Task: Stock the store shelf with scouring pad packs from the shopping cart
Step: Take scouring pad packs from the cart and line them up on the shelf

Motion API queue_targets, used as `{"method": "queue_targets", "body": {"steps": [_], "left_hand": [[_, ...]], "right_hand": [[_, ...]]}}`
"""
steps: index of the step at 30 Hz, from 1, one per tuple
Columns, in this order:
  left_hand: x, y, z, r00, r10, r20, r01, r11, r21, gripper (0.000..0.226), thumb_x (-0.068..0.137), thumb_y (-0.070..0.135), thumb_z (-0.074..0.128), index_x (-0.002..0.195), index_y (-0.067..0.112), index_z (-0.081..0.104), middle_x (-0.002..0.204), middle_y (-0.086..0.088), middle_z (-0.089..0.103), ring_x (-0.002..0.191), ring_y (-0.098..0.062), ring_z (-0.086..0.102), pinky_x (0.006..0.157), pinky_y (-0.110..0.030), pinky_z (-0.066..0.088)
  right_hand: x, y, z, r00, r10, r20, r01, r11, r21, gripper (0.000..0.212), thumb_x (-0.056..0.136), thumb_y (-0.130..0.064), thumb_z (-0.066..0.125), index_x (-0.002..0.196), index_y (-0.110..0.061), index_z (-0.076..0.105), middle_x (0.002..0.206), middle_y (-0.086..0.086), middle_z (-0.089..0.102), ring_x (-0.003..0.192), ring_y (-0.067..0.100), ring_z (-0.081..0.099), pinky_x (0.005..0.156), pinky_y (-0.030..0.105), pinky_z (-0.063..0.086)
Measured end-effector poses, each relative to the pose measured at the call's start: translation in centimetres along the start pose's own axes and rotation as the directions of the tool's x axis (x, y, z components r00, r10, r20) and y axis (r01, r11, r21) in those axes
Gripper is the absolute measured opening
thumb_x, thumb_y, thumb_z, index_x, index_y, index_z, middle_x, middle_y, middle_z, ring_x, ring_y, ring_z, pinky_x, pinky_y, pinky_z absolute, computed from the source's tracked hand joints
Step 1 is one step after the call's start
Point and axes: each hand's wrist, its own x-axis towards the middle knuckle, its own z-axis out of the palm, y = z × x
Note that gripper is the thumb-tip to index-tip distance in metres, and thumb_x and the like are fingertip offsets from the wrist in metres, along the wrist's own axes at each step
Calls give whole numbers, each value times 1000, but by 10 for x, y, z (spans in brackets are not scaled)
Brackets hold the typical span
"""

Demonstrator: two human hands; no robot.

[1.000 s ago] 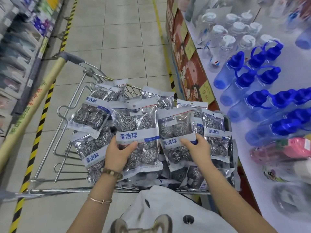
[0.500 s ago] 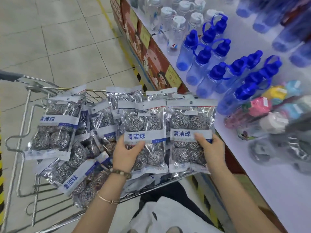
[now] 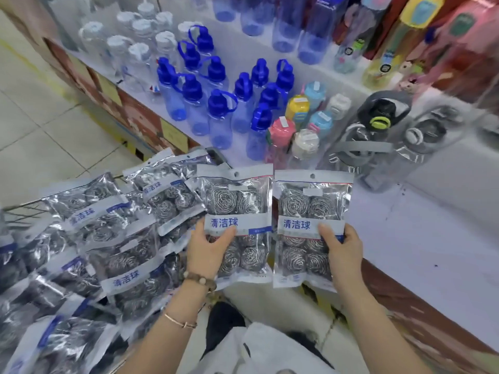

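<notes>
While both arms reach forward, each hand holds one flat rectangular pouch of shiny clear plastic. The left scouring pad pack (image 3: 237,203) and the right scouring pad pack (image 3: 310,203) look the same: a white top strip with one small round hanging hole, and a white band across the middle with blue characters. Through the plastic I count four round balls of coiled steel wire in each pack, two above the band and two below it.

The left hand (image 3: 205,249) grips its pack at the lower left side. The thumb is pressed on the front at the band, and the fingers are curled behind the pouch, out of sight. The right hand (image 3: 344,252) grips its pack at the lower right side in the same manner. The two packs stand upright, side by side and very close. The right one is in front of the smooth white shelf surface (image 3: 432,238).

At the left lies a crumpled heap of the same packs (image 3: 113,238), too blurred and overlapped to count. On the shelf stand about eleven translucent blue bottles with blue loop caps (image 3: 218,103), six small bottles with pastel caps (image 3: 297,106) and two big grey bottles (image 3: 378,122).

The left wrist wears two bracelets, a brown bead bracelet (image 3: 199,279) and a thin gold bangle (image 3: 179,321).
</notes>
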Motion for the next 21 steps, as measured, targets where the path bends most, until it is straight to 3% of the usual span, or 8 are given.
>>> {"method": "queue_targets", "body": {"steps": [6,9,13,16,18,21], "left_hand": [[-67,26,109,995,65,70,-68,997,39,39,79,28,69,112,12,54,96,6,58,98,-20,55,81,-30,43],[-103,31,166,986,66,150,-78,994,71,53,79,31,68,124,8,49,108,2,54,105,-19,51,89,-37,44],[-139,30,237,958,47,284,-98,981,168,31,76,31,71,100,14,60,98,-3,65,95,-23,61,78,-34,49],[-163,43,281,920,74,385,-153,972,179,31,71,35,73,92,18,59,92,2,65,92,-24,63,78,-36,50],[-179,56,309,885,98,456,-209,957,200,44,74,33,72,108,11,57,100,3,60,99,-23,58,82,-32,45],[-193,65,349,848,70,526,-242,934,265,79,78,39,68,139,4,32,134,-9,45,118,-25,47,97,-36,41]], "right_hand": [[11,47,-138,986,78,-148,-69,995,69,10,86,-31,66,91,-25,58,96,6,65,93,27,62,85,44,51],[9,72,-207,969,116,-220,-92,988,120,19,87,-31,66,99,-18,59,96,4,65,91,25,61,80,39,50],[3,99,-284,923,156,-351,-95,978,183,23,86,-30,66,101,-14,59,92,2,64,86,20,59,74,30,45],[-3,116,-327,877,195,-439,-106,970,220,23,86,-30,66,98,-12,59,91,6,64,83,21,58,71,30,44],[-6,125,-351,836,226,-499,-122,965,232,25,86,-31,66,99,-11,59,90,5,64,82,21,58,70,32,43],[-3,137,-382,790,266,-552,-136,955,265,26,86,-31,66,98,-9,60,88,3,65,82,19,59,73,32,43]]}}
